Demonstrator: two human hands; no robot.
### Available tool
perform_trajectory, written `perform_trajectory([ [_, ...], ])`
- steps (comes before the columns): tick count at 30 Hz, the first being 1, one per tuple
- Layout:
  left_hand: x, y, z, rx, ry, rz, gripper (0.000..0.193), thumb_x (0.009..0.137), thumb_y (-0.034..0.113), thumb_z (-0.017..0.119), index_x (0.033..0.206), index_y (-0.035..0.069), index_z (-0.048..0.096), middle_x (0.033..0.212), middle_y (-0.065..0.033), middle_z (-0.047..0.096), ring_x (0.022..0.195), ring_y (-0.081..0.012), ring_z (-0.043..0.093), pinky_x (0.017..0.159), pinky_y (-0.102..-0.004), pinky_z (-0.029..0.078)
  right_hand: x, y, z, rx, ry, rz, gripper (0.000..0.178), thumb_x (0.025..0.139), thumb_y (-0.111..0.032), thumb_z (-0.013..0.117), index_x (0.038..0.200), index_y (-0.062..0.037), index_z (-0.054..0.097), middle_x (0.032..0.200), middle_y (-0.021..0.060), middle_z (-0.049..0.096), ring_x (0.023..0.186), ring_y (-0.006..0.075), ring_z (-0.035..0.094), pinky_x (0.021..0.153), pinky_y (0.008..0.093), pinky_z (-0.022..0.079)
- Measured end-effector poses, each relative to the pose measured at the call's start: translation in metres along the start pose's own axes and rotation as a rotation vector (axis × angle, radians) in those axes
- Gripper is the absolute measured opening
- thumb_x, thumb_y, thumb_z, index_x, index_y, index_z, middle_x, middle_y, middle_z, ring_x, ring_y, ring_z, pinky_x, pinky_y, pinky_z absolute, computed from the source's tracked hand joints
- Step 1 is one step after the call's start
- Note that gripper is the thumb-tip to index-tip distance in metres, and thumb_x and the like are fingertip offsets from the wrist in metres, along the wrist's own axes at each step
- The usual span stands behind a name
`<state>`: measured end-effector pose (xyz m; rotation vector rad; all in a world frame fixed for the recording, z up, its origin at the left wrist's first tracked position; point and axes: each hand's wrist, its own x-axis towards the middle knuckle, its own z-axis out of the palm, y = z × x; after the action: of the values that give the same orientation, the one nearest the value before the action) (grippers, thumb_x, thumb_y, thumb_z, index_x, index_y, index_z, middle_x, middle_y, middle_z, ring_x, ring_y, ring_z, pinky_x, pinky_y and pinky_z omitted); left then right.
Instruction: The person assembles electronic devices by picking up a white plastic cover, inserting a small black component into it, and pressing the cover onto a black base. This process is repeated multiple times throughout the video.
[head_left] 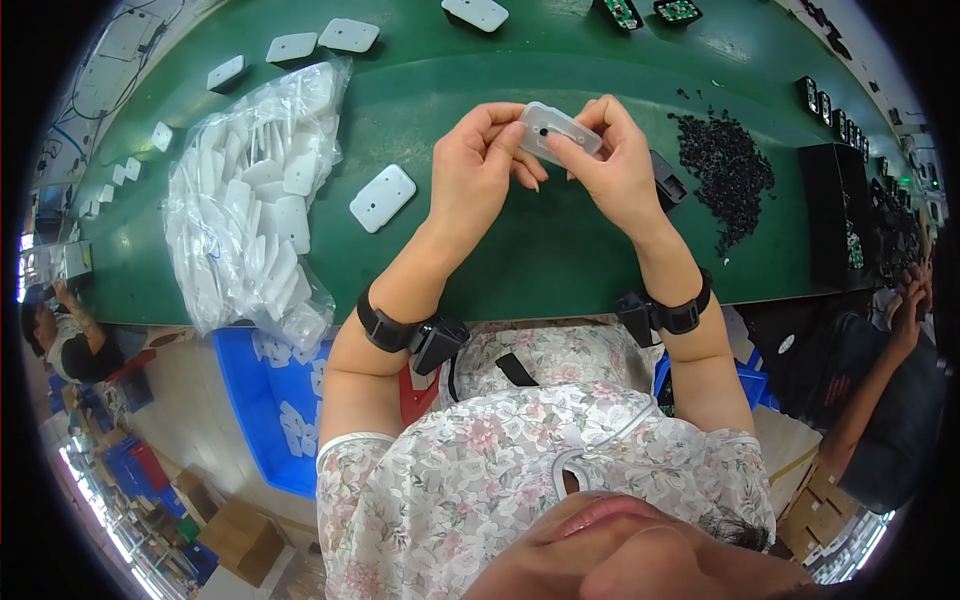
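Observation:
Over the green table, my left hand (476, 158) and my right hand (618, 165) are closed on the two ends of a white plastic cover (553, 128). It is a rounded rectangle with a small black spot near its left end. My right thumb lies across its face. A black plastic housing (667, 182) rests on the table beside my right wrist, partly hidden by it. To the left of my left hand lies a single white cover with small holes (383, 198). A heap of small black parts (722, 170) spreads out right of my right hand.
A clear plastic bag (250, 190) full of white covers fills the table's left side. More covers (348, 36) line the far edge, with housings holding green circuit boards (678, 11). A tall black box (835, 215) stands right. A blue bin (262, 410) sits below the table edge. People work at both sides.

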<state>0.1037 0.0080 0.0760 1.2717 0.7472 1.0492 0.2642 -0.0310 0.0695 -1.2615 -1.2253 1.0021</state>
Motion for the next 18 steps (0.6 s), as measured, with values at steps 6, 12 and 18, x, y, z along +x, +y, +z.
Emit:
perform_trajectory([
  [6,0.004,0.004,-0.001,0.014,0.006,0.017,0.018,0.095,0.002,0.048,0.109,-0.008,0.053,0.08,-0.0128,0.065,0.056,-0.0131,0.061,0.048,-0.0226,0.049,-0.003,-0.006,0.002,0.033,-0.012,0.057,0.027,0.085,-0.018,0.071,0.091,-0.0031,0.05,0.081,0.0041,0.056,0.065,0.0081,0.054,0.056,0.0212,0.047],
  [12,0.009,0.004,-0.005,0.018,0.044,0.048,0.016,0.094,0.002,0.049,0.105,-0.008,0.053,0.079,-0.0126,0.065,0.055,-0.0128,0.061,0.048,-0.0225,0.049,0.0,-0.012,-0.003,0.217,-0.093,0.099,0.029,0.091,-0.024,0.063,0.104,0.0004,0.053,0.085,0.0065,0.06,0.065,0.0096,0.055,0.06,0.0232,0.048],
  [18,0.009,0.002,-0.004,0.153,0.052,0.107,0.013,0.093,0.002,0.05,0.101,-0.006,0.056,0.074,-0.0101,0.065,0.055,-0.0104,0.059,0.047,-0.0221,0.047,0.002,-0.009,-0.003,0.13,-0.093,0.089,0.029,0.092,-0.024,0.061,0.105,0.0009,0.054,0.084,0.0052,0.061,0.066,0.0087,0.055,0.06,0.0222,0.046],
])
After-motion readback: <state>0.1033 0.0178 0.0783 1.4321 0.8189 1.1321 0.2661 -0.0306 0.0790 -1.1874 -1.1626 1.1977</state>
